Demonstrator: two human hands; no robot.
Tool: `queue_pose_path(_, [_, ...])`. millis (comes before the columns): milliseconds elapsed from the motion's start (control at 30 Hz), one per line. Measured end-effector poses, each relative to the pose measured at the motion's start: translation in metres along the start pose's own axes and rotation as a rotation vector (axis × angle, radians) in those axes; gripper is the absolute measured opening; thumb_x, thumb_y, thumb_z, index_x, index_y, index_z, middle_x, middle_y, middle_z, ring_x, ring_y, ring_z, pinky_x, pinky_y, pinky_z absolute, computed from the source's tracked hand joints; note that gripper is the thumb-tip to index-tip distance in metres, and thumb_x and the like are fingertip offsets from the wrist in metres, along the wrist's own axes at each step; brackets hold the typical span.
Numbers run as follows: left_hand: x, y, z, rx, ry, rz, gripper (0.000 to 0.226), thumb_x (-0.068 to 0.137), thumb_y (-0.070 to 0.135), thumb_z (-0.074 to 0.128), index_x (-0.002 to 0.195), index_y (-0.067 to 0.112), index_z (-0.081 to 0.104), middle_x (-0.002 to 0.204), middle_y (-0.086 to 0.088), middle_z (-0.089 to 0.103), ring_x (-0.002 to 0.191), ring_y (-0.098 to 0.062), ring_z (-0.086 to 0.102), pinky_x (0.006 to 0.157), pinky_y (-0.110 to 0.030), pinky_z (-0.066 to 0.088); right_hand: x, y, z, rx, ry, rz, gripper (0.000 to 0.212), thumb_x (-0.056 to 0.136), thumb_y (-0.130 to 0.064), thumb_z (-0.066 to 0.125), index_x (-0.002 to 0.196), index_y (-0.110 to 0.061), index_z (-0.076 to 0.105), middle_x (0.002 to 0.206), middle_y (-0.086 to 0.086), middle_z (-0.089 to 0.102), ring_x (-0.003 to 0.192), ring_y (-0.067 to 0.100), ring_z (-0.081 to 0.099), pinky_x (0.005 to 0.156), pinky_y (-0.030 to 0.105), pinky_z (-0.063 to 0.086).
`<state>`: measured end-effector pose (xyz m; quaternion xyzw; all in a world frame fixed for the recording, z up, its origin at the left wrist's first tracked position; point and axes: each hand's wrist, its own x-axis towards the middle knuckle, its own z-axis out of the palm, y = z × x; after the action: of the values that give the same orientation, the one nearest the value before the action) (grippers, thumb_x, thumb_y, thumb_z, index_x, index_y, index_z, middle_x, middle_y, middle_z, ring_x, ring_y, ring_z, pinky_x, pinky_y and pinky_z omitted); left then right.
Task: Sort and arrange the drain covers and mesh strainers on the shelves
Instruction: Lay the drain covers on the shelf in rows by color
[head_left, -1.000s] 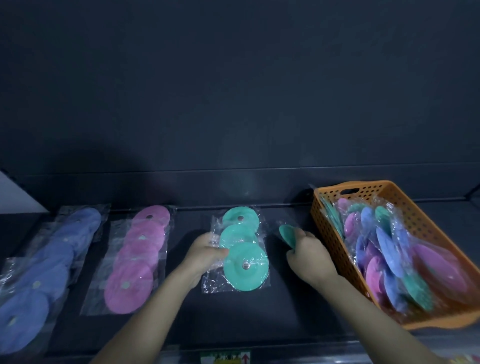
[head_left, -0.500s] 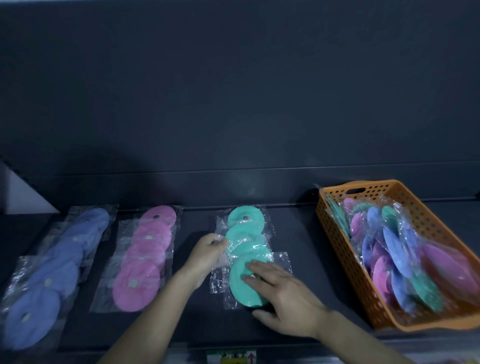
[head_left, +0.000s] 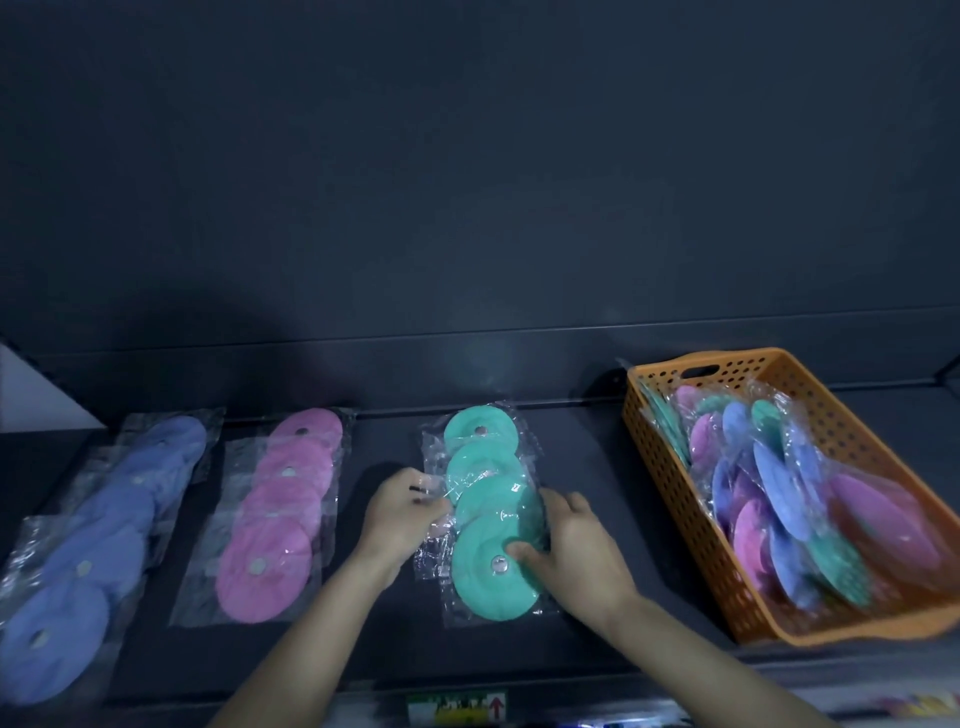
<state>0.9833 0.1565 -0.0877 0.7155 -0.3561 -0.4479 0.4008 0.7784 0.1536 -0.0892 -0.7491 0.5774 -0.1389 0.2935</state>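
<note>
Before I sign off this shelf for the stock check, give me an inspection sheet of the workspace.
Surface: dark shelf, dimly lit.
Job's things: bagged blue covers, pink covers, teal covers in three overlapping rows, left to right; mixed covers in orange basket at right.
Clutter: nothing seen.
Hands: left hand pinches the teal covers' wrap; right hand grips their right edge, thumb on top.
Cables: nothing seen.
Surroundings: dark back panel; label strip on front edge.
</note>
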Motion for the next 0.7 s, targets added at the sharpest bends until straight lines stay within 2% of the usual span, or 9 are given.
queue_pose_path(100, [0.000,0.000,0.002,0.022,0.003,0.007,0.013,0.080,0.001,0.069,0.086,0.009,0.062,0.089,-0.010,0.066,0.074,-0.023,0.064,0.071,-0.040,0.057,0.002,-0.002,-0.003,-0.014,-0.020,0.034,0.046,0.075,-0.054,0.069,0.106,-0.025,0.051,0.098,-0.007,0.044,0.077,0.012,0.055,0.067,0.025,0.047])
queue_pose_path(167, [0.001,0.000,0.002,0.159,0.069,0.078,0.003,0.085,0.012,0.067,0.084,0.011,0.064,0.083,-0.005,0.068,0.074,-0.021,0.065,0.069,-0.035,0.055,0.005,-0.001,-0.005,0.007,-0.046,0.046,0.046,0.073,-0.056,0.070,0.103,-0.026,0.053,0.097,-0.008,0.044,0.077,0.010,0.055,0.069,0.024,0.048])
queue_pose_path(200, [0.002,0.001,0.001,0.257,0.115,0.139,0.008,0.088,0.017,0.064,0.083,0.011,0.064,0.081,-0.002,0.068,0.074,-0.020,0.065,0.069,-0.033,0.053,0.007,0.000,-0.007,0.031,-0.056,0.055,0.047,0.072,-0.056,0.071,0.103,-0.026,0.054,0.098,-0.009,0.045,0.078,0.008,0.055,0.069,0.023,0.048])
queue_pose_path(267, [0.006,0.003,0.001,0.378,0.174,0.231,0.013,0.093,0.017,0.056,0.084,0.010,0.063,0.081,0.000,0.067,0.075,-0.018,0.063,0.067,-0.030,0.047,0.012,-0.001,-0.009,0.096,-0.060,0.087,0.044,0.073,-0.054,0.071,0.101,-0.025,0.055,0.099,-0.009,0.049,0.078,0.005,0.055,0.068,0.022,0.048])
queue_pose_path(333, [0.013,0.007,0.002,0.390,0.178,0.244,0.011,0.095,0.014,0.051,0.092,0.010,0.061,0.086,0.001,0.065,0.076,-0.018,0.060,0.068,-0.030,0.045,0.020,-0.002,-0.010,0.159,-0.040,0.134,0.039,0.075,-0.049,0.072,0.098,-0.021,0.057,0.097,-0.005,0.058,0.079,0.007,0.058,0.066,0.024,0.050])
queue_pose_path(433, [0.023,0.013,0.007,0.248,0.175,0.130,0.015,0.095,0.019,0.053,0.108,0.013,0.057,0.098,0.002,0.060,0.088,-0.017,0.061,0.080,-0.031,0.049,0.034,-0.007,-0.012,0.229,-0.013,0.226,0.033,0.076,-0.033,0.074,0.097,-0.013,0.059,0.089,0.000,0.064,0.074,0.011,0.060,0.057,0.020,0.047])
queue_pose_path(500, [0.031,0.016,0.009,0.049,0.195,0.006,0.013,0.092,0.020,0.058,0.103,0.013,0.055,0.101,-0.001,0.062,0.093,-0.020,0.061,0.087,-0.036,0.051,0.042,-0.010,-0.012,0.268,-0.018,0.274,0.027,0.073,-0.024,0.075,0.090,-0.011,0.060,0.083,0.000,0.065,0.067,0.009,0.059,0.045,0.013,0.042])
queue_pose_path(600, [0.042,0.027,0.008,-0.307,0.114,-0.184,0.004,0.091,0.013,0.059,0.092,0.009,0.059,0.096,-0.009,0.065,0.087,-0.021,0.061,0.083,-0.038,0.051,0.051,-0.012,-0.010,0.331,-0.039,0.349,0.022,0.067,-0.015,0.075,0.086,-0.010,0.064,0.083,0.002,0.068,0.070,0.014,0.064,0.049,0.020,0.049])
queue_pose_path(700, [0.050,0.033,0.004,-0.353,0.071,-0.208,0.010,0.092,0.008,0.057,0.083,0.007,0.062,0.089,-0.008,0.066,0.082,-0.017,0.062,0.074,-0.027,0.052,0.055,-0.012,-0.009,0.365,-0.046,0.396,0.013,0.067,-0.009,0.074,0.073,-0.016,0.065,0.071,-0.002,0.066,0.061,0.009,0.061,0.043,0.016,0.042])
